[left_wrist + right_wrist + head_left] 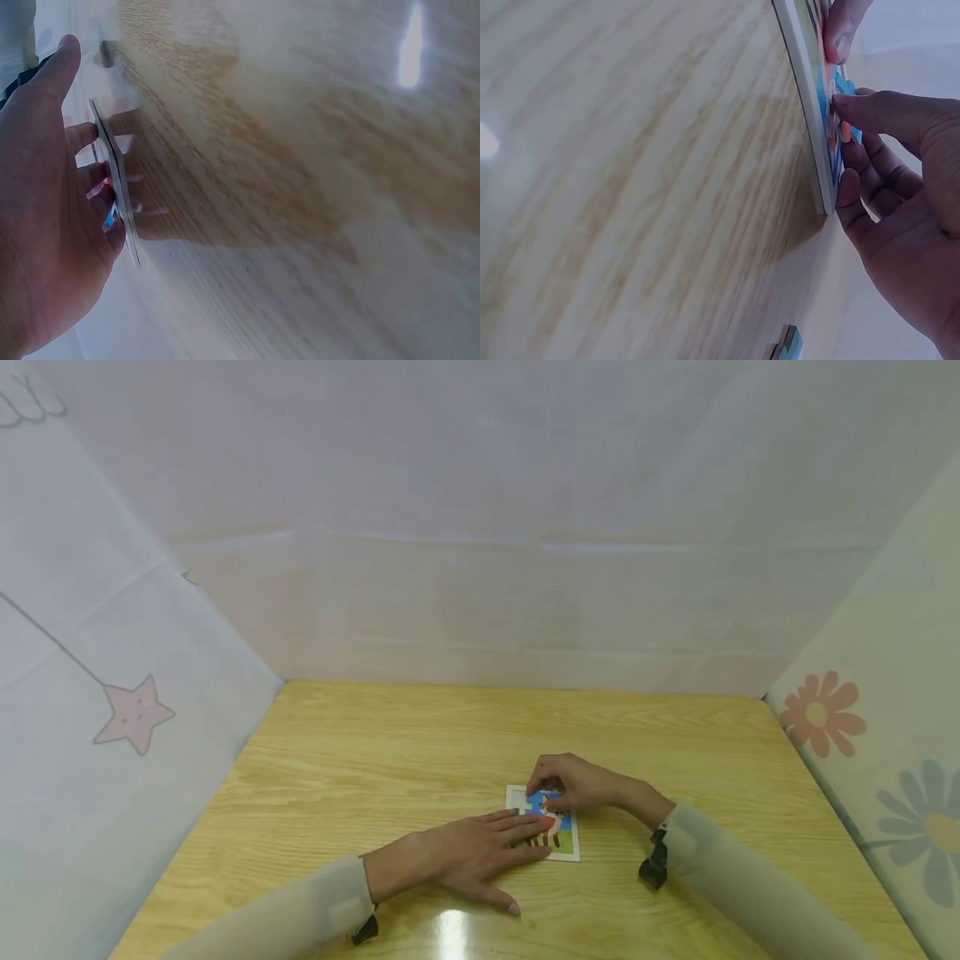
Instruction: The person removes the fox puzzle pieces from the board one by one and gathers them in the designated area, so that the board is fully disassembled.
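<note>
A small jigsaw puzzle (576, 845) with a white border lies on the wooden table, its picture an orange animal on blue and green. My left hand (480, 853) rests palm down, with its straight fingers across the puzzle's left and middle part and its thumb apart on the table side. At the upper part of the puzzle, my right hand (583, 782) pinches a blue and orange puzzle piece (846, 132), which stands up tilted from the board in the right wrist view. Fingers hide part of the picture. From the left wrist view, only the board's thin edge (120, 180) shows clearly.
Another blue-topped piece (790, 346) lies on the table at the bottom of the right wrist view. The wood-grain table (360, 752) is bordered by white cloth walls (420, 602) at the back and both sides.
</note>
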Tool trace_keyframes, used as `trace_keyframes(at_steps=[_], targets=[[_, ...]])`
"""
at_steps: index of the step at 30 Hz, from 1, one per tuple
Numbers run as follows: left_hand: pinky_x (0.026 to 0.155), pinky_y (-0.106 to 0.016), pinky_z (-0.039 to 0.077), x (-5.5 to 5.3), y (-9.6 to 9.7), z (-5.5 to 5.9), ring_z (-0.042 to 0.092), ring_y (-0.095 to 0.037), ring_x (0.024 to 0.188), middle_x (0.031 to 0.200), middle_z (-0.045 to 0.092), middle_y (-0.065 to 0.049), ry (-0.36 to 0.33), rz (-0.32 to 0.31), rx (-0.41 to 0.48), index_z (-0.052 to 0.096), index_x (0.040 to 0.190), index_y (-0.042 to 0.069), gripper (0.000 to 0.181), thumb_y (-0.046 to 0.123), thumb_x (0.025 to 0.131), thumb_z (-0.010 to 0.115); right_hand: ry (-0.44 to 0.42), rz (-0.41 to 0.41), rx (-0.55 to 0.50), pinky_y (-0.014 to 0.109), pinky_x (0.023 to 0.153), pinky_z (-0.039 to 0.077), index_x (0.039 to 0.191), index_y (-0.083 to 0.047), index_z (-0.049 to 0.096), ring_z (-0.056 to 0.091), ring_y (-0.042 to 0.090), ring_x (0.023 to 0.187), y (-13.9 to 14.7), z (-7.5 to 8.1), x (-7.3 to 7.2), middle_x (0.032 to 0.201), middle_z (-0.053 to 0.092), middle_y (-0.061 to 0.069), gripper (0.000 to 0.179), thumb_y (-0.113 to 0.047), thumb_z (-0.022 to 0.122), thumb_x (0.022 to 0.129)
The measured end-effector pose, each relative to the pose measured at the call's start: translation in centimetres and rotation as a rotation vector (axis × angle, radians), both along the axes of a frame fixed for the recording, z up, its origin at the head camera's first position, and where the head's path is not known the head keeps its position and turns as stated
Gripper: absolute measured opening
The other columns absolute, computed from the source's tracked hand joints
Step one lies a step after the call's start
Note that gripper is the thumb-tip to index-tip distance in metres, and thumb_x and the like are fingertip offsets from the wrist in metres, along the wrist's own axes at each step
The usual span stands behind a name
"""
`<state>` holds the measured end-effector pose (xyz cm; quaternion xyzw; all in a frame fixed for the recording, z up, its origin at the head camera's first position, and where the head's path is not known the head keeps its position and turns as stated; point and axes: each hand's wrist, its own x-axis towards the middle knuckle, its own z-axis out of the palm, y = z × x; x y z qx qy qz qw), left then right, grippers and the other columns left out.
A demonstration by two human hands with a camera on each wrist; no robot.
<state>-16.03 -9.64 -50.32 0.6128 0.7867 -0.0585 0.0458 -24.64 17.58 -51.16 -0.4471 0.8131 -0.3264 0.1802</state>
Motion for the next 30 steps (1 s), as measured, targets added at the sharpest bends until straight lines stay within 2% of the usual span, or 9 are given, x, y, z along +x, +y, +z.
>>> trace_keyframes(at_steps=[8, 18, 30], targets=[[0.131, -0.042, 0.021, -0.05, 0.05, -0.01, 0.013, -0.024, 0.164, 0.179, 0.007, -0.008, -0.001, -0.002, -0.001, 0.026, 0.17, 0.021, 0.086, 0.076, 0.104, 0.033, 0.004, -0.035, -0.036, 0.028, 0.079, 0.056, 0.122, -0.012, 0.076, 0.062, 0.016, 0.091, 0.27, -0.38, 0.23, 0.111, 0.066, -0.001, 0.028, -0.004, 0.079, 0.095], [0.132, -0.044, 0.02, 0.07, 0.14, 0.09, 0.012, -0.026, 0.164, 0.179, 0.004, -0.008, -0.038, 0.013, 0.001, 0.026, 0.17, 0.022, 0.086, 0.076, 0.104, 0.035, -0.004, -0.045, -0.071, 0.03, 0.077, 0.058, 0.123, -0.013, 0.076, 0.063, 0.01, 0.091, 0.55, -0.84, 0.31, 0.113, 0.072, -0.003, 0.029, -0.005, 0.079, 0.095], [0.131, -0.044, 0.021, 0.12, 0.32, 0.14, 0.013, -0.027, 0.164, 0.179, 0.006, -0.009, -0.047, 0.013, -0.003, 0.025, 0.17, 0.021, 0.088, 0.077, 0.103, 0.037, -0.068, -0.1, -0.053, 0.029, 0.087, 0.06, 0.123, -0.014, 0.077, 0.067, 0.008, 0.1, 0.67, -0.69, 0.6, 0.114, 0.073, -0.006, 0.028, -0.005, 0.078, 0.096]])
